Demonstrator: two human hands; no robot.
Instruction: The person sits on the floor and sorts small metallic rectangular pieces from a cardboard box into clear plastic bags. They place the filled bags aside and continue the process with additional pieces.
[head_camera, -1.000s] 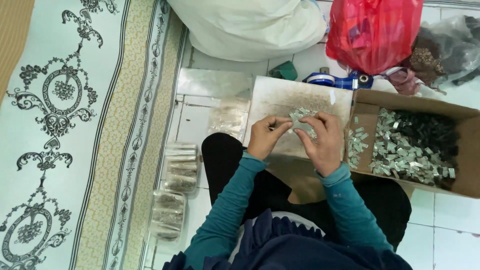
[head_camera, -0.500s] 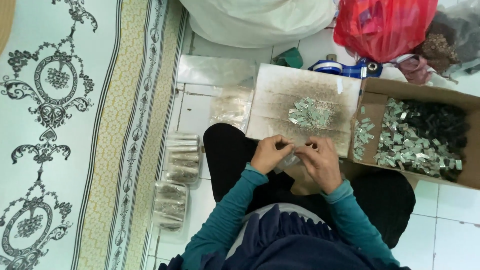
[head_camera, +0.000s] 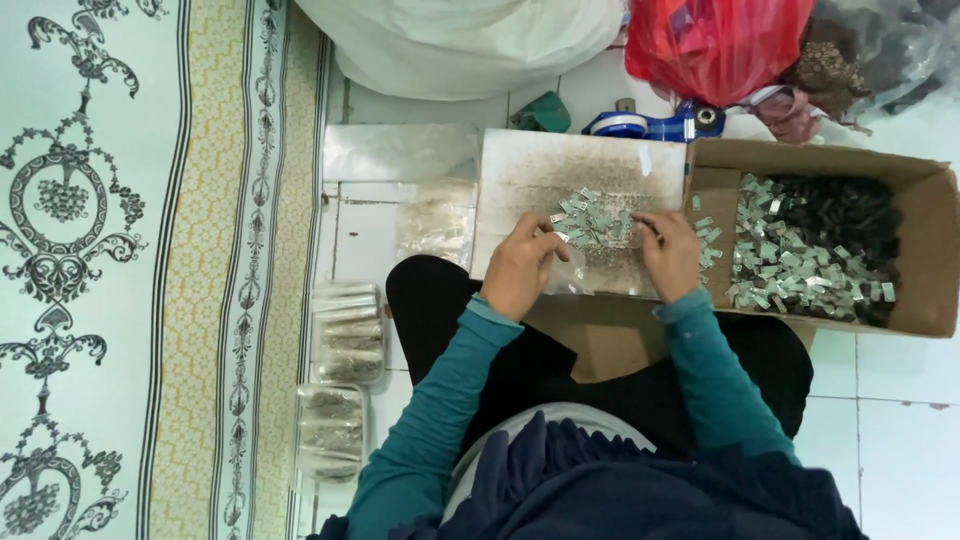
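Left hand (head_camera: 520, 265) and right hand (head_camera: 668, 255) rest on a grey board (head_camera: 560, 170), fingers curled at either side of a small heap of metal clips (head_camera: 592, 222); whether either hand pinches a clip cannot be told. Just right of the board, an open cardboard box (head_camera: 930, 250) holds many more clips. Filled clear bags (head_camera: 345, 335) lie on the tiled floor to the left.
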